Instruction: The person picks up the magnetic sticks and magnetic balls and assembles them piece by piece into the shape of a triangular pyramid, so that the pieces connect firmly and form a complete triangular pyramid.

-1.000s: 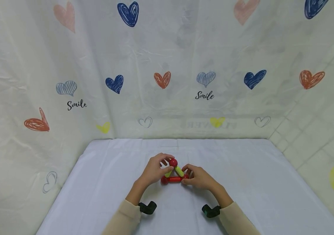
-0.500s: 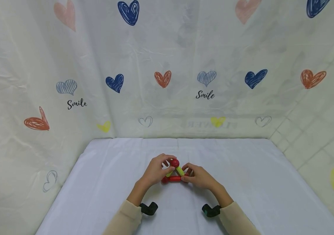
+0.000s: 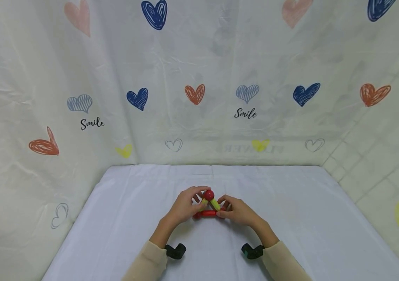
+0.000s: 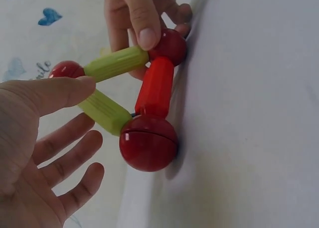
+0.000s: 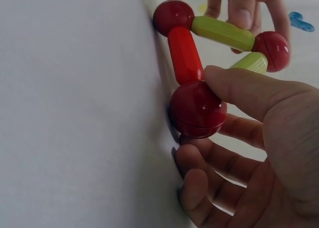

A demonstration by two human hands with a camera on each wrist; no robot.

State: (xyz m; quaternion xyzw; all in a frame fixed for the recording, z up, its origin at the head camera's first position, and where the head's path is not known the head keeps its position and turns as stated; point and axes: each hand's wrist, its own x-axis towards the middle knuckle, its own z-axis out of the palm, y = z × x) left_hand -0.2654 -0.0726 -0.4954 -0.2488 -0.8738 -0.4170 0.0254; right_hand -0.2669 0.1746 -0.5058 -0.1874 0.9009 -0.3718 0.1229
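A standing triangle is made of two yellow-green rods (image 4: pixel 117 63), a red rod (image 5: pixel 185 54) along the base and red balls at its corners. My left hand (image 3: pixel 184 203) pinches the upper corner: its thumb lies by the top ball (image 3: pixel 208 195) and a green rod, the index finger reaching over the ball. The other left fingers are loosely spread. At the lower right corner, my right hand (image 3: pixel 238 212) pinches the right ball (image 5: pixel 198 110) between thumb and fingers. The left base ball (image 4: pixel 148 143) rests near the white cloth, untouched by fingers in the left wrist view.
A white cloth (image 3: pixel 273 218) covers the table. Behind and beside it hang pale sheets (image 3: pixel 217 128) printed with hearts and the word "Smile". Dark wrist devices (image 3: pixel 176 251) sit at both beige sleeves (image 3: pixel 150 259).
The top of the triangle has shifted slightly to the right. My left index finger now stretches further over the top ball, and my right fingers cover more of the right ball.
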